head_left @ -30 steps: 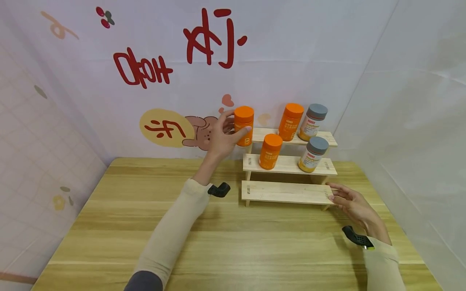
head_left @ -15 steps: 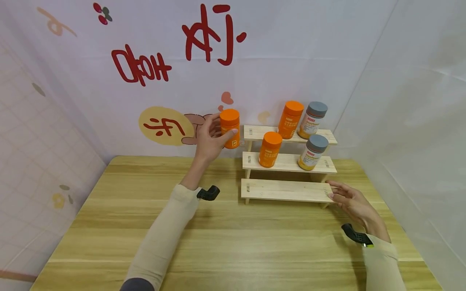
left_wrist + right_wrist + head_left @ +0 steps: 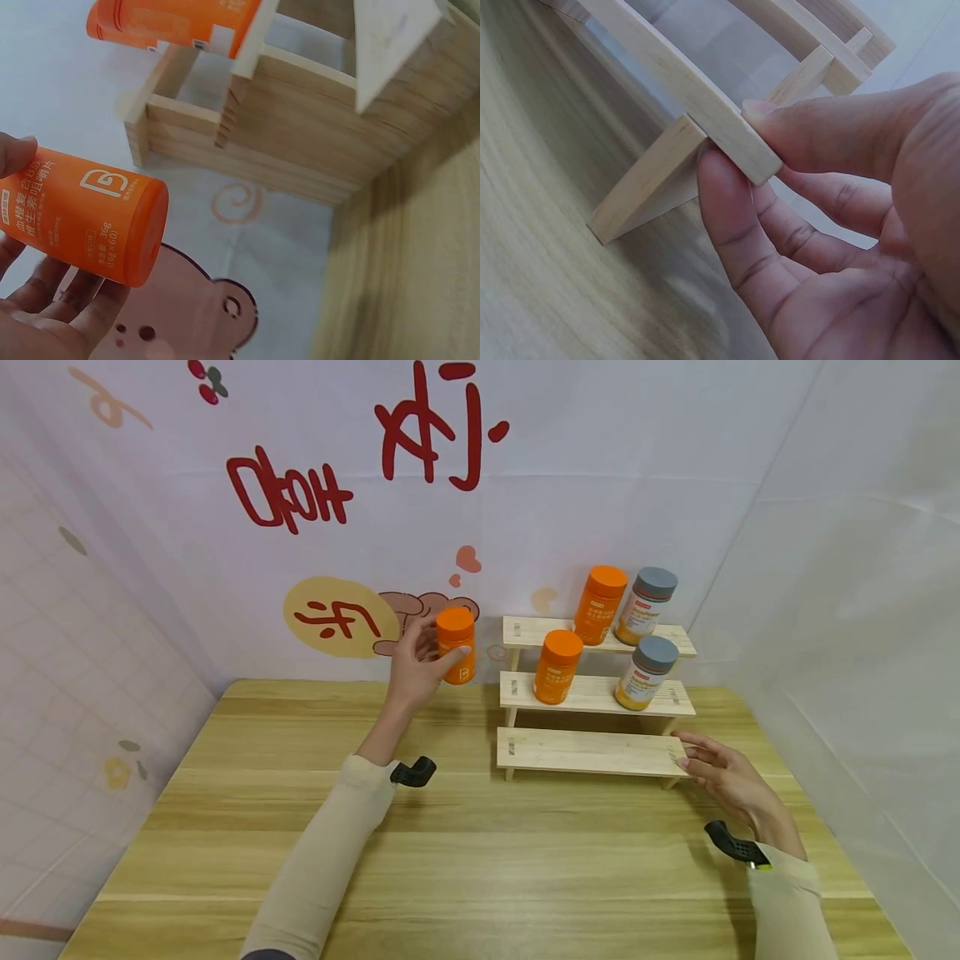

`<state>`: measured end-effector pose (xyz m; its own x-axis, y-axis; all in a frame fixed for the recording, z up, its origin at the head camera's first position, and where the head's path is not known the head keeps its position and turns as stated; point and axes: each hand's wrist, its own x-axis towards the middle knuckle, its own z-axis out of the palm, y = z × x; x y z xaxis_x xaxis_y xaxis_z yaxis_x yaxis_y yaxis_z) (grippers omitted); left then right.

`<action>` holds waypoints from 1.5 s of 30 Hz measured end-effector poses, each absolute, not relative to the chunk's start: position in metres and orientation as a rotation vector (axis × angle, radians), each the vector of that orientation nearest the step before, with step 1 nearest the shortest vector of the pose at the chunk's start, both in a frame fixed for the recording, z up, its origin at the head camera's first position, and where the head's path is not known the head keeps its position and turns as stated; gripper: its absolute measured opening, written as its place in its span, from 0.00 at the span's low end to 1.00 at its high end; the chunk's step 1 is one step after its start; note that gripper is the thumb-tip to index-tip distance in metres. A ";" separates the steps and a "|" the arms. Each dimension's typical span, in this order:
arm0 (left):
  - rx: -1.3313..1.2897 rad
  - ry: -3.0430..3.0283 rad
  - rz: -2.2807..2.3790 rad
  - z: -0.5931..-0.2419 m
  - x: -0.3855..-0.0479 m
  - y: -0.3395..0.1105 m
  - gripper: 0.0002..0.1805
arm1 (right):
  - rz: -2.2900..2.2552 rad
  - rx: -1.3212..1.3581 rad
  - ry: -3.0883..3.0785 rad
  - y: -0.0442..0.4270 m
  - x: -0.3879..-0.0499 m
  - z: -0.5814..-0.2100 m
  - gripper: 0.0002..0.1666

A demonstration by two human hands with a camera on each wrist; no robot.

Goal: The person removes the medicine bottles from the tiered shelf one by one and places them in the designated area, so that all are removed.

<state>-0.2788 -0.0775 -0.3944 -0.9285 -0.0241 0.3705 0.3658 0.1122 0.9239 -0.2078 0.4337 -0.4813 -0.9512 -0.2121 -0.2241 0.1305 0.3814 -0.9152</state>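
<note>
An orange bottle (image 3: 459,652) with an orange lid is gripped by my left hand (image 3: 417,668), thumb on its near side, held in the air left of the rack. In the left wrist view the orange bottle (image 3: 90,210) lies across the fingers, its printed label showing. My right hand (image 3: 723,777) pinches the right end of the lowest shelf of the three-tier wooden rack (image 3: 585,752). The right wrist view shows that thumb pressing the top of the wooden board (image 3: 742,150), with fingers beneath it.
An orange bottle (image 3: 557,668) and a grey-lidded bottle (image 3: 645,675) stand on the middle shelf. Another orange bottle (image 3: 598,607) and grey-lidded bottle (image 3: 643,607) occupy the top shelf. A printed white backdrop (image 3: 615,485) rises behind the wooden table (image 3: 480,877).
My left hand has carried the orange bottle away from the left end of the top shelf, leftward and then lower. The right hand has kept its pinch on the lowest shelf.
</note>
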 end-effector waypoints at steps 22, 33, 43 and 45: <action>-0.112 -2.260 -1.880 -0.454 -0.281 -0.104 0.33 | -1.657 -0.066 2.297 0.430 -0.207 -0.480 0.38; -0.047 -2.292 -1.937 -0.473 -0.280 -0.107 0.36 | -1.672 -0.065 2.295 0.429 -0.206 -0.482 0.37; -0.033 -2.296 -1.953 -0.483 -0.281 -0.106 0.35 | -1.620 -0.046 2.331 0.430 -0.206 -0.482 0.38; -0.036 -2.287 -1.957 -0.484 -0.281 -0.106 0.35 | -1.619 -0.044 2.334 0.431 -0.206 -0.482 0.38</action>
